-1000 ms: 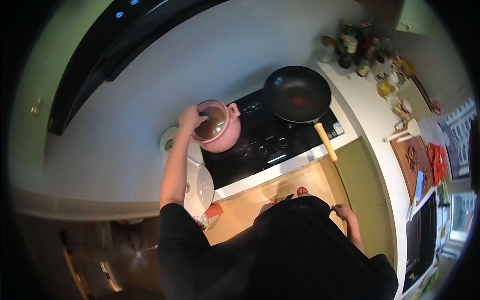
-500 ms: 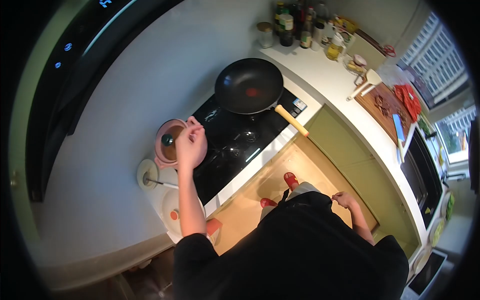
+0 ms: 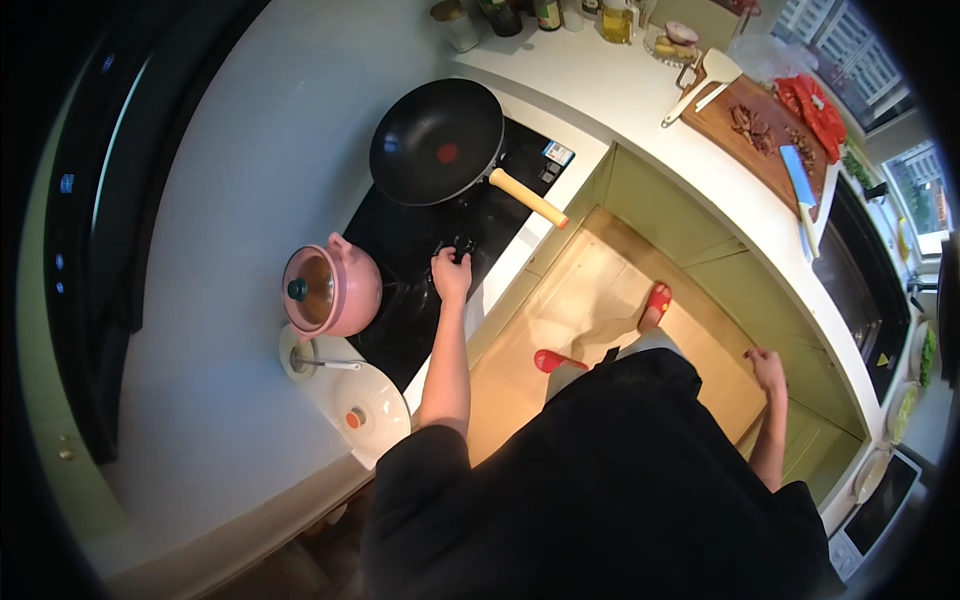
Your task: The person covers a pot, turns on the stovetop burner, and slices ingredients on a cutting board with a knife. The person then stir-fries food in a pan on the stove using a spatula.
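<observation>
My left hand (image 3: 451,274) reaches over the black gas-style cooktop (image 3: 400,330), its fingers closed around a small dark stove knob (image 3: 462,248) that they partly cover. Left of it stands a pink pot (image 3: 352,290) with a glass lid (image 3: 318,284) and a dark lid knob. A black wok (image 3: 425,150) with a pale yellow handle (image 3: 528,198) rests at the cooktop's far end, with only a red spot visible inside. My right hand (image 3: 768,370) hangs low at my side, fingers loosely apart, touching nothing I can see.
A white lid (image 3: 376,412) and a ladle (image 3: 330,364) in a white holder lie left of the cooktop. Along the counter, a cutting board (image 3: 720,130) carries chopped pieces, a spatula (image 3: 715,75) and a blue-bladed knife (image 3: 797,178). Bottles (image 3: 548,14) stand at the back.
My left hand has moved from above the pink pot's lid to a knob on the cooktop and closed on it. The view has shifted, and my right hand has swung outward.
</observation>
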`<state>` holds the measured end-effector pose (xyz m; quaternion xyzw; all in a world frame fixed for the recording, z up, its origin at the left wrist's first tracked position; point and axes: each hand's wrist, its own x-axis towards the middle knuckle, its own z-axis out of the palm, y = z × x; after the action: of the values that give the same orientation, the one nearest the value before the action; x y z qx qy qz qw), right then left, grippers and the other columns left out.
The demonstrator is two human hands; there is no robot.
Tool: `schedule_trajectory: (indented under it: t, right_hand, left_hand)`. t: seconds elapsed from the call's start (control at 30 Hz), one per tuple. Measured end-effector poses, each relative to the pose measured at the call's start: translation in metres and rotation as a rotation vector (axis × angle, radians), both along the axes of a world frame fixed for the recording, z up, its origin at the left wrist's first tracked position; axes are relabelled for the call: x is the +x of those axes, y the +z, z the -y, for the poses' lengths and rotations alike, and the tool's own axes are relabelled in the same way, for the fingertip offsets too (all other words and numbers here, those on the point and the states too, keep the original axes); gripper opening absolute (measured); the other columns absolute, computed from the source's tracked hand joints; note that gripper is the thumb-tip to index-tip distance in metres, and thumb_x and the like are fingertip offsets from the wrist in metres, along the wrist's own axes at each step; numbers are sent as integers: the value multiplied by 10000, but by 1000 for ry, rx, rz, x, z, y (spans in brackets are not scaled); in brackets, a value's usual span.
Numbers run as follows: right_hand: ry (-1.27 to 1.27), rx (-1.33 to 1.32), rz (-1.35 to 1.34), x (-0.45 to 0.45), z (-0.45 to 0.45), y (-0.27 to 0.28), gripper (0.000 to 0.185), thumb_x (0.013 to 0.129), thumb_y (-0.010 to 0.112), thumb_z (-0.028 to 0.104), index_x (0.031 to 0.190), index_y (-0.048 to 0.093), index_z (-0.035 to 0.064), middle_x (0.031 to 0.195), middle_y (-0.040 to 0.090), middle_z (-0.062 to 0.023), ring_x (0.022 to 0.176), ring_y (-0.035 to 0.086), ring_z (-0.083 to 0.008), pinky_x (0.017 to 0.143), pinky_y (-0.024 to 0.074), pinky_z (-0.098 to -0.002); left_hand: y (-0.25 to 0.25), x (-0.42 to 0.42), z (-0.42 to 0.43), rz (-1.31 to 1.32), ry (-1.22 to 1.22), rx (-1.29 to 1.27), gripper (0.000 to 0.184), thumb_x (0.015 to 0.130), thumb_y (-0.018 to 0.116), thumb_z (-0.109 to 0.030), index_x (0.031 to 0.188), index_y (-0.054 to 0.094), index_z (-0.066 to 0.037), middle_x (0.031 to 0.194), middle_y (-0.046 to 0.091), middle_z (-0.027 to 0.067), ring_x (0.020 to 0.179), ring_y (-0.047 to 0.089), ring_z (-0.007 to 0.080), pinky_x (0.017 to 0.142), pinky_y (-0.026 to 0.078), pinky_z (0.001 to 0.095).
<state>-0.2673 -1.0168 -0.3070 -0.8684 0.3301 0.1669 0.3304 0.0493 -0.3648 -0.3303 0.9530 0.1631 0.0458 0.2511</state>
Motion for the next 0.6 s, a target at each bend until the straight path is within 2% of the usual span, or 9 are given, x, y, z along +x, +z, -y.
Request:
schedule_trajectory:
  t: [0.13, 0.2, 0.23, 0.27, 0.33, 0.47, 0.5, 0.57, 0.6]
  right_hand:
    - [29, 86, 115, 64, 33, 55, 347, 975, 559, 315, 1024, 727, 15, 873, 698, -103, 787, 615, -166, 732, 485, -324]
    - [-59, 37, 15, 92, 61, 93, 351, 985, 542, 299, 1077, 713, 8, 919, 711, -115, 885, 641, -172, 820, 489, -310]
    - [-104, 0, 85, 83, 95, 77, 368, 997, 534, 326, 1134, 688, 23, 995, 697, -97, 951, 618, -164, 862, 462, -287]
    - [-127, 18, -81, 101, 113, 103, 385, 1018, 510, 342, 1194, 652, 30, 1102, 677, -91, 1013, 598, -158, 893, 435, -276]
    - [-196, -18, 208, 36, 223, 26, 390, 1035, 486, 343, 1211, 635, 28, 1157, 663, -76, 1040, 586, -149, 898, 421, -274]
    - [-66, -110, 87, 11, 284, 57, 428, 1052, 431, 341, 1296, 590, 27, 1289, 623, -92, 1228, 551, -200, 1056, 374, -308]
    - [-167, -107, -7, 9, 288, 56, 452, 1052, 416, 366, 1322, 584, 44, 1332, 602, -99, 1288, 511, -212, 1093, 354, -327]
    - [-360, -312, -246, 52, 239, 77, 470, 1003, 477, 433, 1259, 634, 72, 1276, 631, -114, 1179, 559, -230, 1055, 386, -365]
    - [-455, -395, -345, 79, 219, 84, 480, 978, 508, 467, 1227, 659, 85, 1249, 645, -121, 1125, 583, -239, 1036, 403, -383]
  left_hand:
    - [-9, 33, 16, -102, 102, 82, 550, 782, 797, -284, 1229, 600, -30, 1158, 585, 157, 1049, 607, 329, 890, 499, 411]
    - [-35, 42, 0, -182, 51, 179, 527, 770, 809, -348, 1148, 657, -14, 1049, 650, 185, 988, 644, 353, 868, 522, 428]
    - [-39, 50, -4, -158, 18, 214, 524, 764, 814, -356, 1123, 667, -4, 1011, 664, 190, 971, 650, 355, 863, 526, 430]
    - [-44, 52, -4, -141, -17, 244, 522, 757, 819, -364, 1099, 678, 5, 974, 678, 195, 954, 655, 358, 859, 530, 431]
    - [-51, 51, -5, 1, -16, 399, 493, 757, 825, -328, 1059, 691, 37, 908, 724, 180, 854, 716, 306, 788, 555, 390]
    - [-46, 45, -15, -113, 102, 292, 436, 776, 828, -330, 974, 716, 42, 773, 729, 132, 688, 712, 199, 690, 560, 356]
    - [-36, 45, -8, -166, 98, 342, 426, 795, 819, -337, 961, 713, 41, 764, 722, 119, 676, 697, 181, 666, 557, 341]
    - [-41, 49, -31, -122, 89, 333, 400, 844, 790, -334, 954, 694, 38, 795, 700, 93, 668, 662, 155, 628, 557, 286]
    - [-27, 57, -6, -262, 259, 118, 410, 858, 780, -308, 985, 666, 65, 864, 696, 107, 707, 677, 159, 640, 568, 247]
